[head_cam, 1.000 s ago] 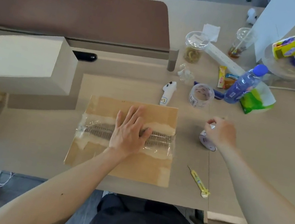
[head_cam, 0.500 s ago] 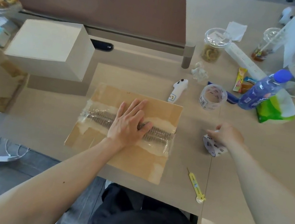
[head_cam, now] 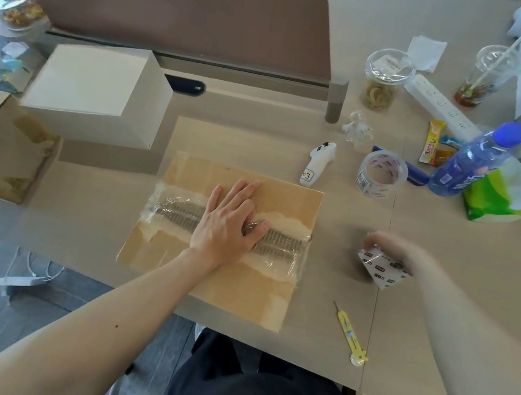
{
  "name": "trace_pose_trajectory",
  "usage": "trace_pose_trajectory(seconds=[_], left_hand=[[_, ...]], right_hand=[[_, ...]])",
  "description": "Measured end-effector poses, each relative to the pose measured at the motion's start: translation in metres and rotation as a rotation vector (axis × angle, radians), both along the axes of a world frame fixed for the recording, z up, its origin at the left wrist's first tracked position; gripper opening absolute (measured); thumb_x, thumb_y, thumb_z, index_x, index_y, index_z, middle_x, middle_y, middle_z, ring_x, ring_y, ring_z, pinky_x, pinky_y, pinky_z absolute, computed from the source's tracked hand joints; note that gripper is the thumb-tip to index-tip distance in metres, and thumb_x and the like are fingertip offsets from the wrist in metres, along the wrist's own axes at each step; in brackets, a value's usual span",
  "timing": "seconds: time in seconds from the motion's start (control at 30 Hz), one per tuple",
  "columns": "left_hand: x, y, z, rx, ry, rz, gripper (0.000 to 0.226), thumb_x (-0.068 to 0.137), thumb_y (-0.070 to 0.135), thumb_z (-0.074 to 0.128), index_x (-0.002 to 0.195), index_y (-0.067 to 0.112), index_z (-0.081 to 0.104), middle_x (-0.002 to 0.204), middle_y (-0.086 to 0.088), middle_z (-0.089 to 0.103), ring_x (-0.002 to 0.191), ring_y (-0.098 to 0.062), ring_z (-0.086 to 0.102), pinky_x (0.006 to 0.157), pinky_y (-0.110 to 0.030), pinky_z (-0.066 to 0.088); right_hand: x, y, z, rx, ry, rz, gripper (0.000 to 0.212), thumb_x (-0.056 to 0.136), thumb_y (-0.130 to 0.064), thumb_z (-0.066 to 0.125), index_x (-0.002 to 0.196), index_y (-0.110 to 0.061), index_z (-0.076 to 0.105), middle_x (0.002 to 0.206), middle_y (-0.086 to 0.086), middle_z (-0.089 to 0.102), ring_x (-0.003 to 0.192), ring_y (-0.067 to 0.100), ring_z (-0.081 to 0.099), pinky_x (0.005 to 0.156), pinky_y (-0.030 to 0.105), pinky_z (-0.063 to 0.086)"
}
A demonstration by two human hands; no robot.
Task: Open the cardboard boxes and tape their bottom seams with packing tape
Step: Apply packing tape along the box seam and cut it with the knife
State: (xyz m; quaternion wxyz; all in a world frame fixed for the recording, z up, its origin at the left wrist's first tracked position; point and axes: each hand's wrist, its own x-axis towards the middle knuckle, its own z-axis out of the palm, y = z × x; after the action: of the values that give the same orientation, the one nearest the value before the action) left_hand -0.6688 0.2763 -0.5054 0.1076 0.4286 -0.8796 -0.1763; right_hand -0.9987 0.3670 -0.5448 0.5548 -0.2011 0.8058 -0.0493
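Yellow cutter [head_cam: 349, 335] lies on the desk [head_cam: 94, 203] near its front edge, right of the flattened cardboard box [head_cam: 211, 289]. Box's near edge is at or past the desk front; can't tell which. Left hand [head_cam: 229, 226] is flat, fingers straight, pressing the taped seam [head_cam: 172, 213] and hiding its middle. Right hand [head_cam: 392, 248] curls round a tape roll [head_cam: 382, 271], mostly covered, off the box's right edge with bare desktop between. Farther: second tape roll [head_cam: 382, 173], white box [head_cam: 96, 95] back left.
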Motion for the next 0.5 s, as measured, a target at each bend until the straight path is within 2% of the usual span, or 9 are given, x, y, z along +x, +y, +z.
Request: trace_pose_trajectory(seconds=[0.13,0.2,0.37,0.43,0.5], left_hand=[[0.001,0.0,0.0,0.009,-0.002,0.001,0.04,0.096,0.058,0.043,0.077,0.023,0.037,0.162,0.005,0.027,0.153,-0.015,0.012,0.123,-0.049,0.007],[0.001,-0.001,0.0,0.012,-0.007,-0.003,0.041,0.096,0.058,0.043,0.077,0.022,0.038,0.162,0.006,0.026,0.153,-0.014,0.01,0.123,-0.049,0.006],[0.002,-0.002,-0.002,0.019,-0.011,-0.011,0.04,0.096,0.055,0.048,0.076,0.021,0.039,0.163,0.006,0.025,0.153,-0.012,0.008,0.124,-0.048,0.002],[0.003,-0.004,-0.003,0.036,0.006,-0.02,0.04,0.096,0.055,0.049,0.077,0.021,0.04,0.162,0.005,0.027,0.153,-0.013,0.007,0.124,-0.047,0.001],[0.004,-0.005,-0.002,0.07,0.045,-0.024,0.039,0.095,0.053,0.053,0.078,0.021,0.041,0.161,0.004,0.03,0.153,-0.013,0.009,0.124,-0.046,0.0]], right_hand=[[0.005,0.003,-0.01,-0.056,0.04,-0.002,0.017,0.079,-0.035,0.06,0.08,-0.018,0.063,0.077,0.011,0.066,0.065,0.028,0.061,0.061,0.031,0.045],[0.008,0.005,-0.003,-0.072,0.045,-0.006,0.021,0.075,-0.037,0.062,0.081,-0.017,0.065,0.08,0.011,0.069,0.069,0.029,0.063,0.063,0.032,0.045],[0.02,0.004,0.03,-0.158,0.001,-0.1,0.018,0.071,-0.031,0.066,0.074,-0.014,0.063,0.067,0.01,0.064,0.06,0.027,0.059,0.062,0.032,0.045],[0.026,0.004,0.048,-0.246,-0.013,-0.13,0.023,0.069,-0.03,0.069,0.08,-0.011,0.065,0.066,0.009,0.062,0.059,0.026,0.057,0.058,0.03,0.042],[0.034,0.005,0.071,-0.344,-0.013,-0.137,0.019,0.078,-0.023,0.069,0.091,-0.009,0.069,0.071,0.006,0.064,0.06,0.021,0.056,0.053,0.024,0.039]])
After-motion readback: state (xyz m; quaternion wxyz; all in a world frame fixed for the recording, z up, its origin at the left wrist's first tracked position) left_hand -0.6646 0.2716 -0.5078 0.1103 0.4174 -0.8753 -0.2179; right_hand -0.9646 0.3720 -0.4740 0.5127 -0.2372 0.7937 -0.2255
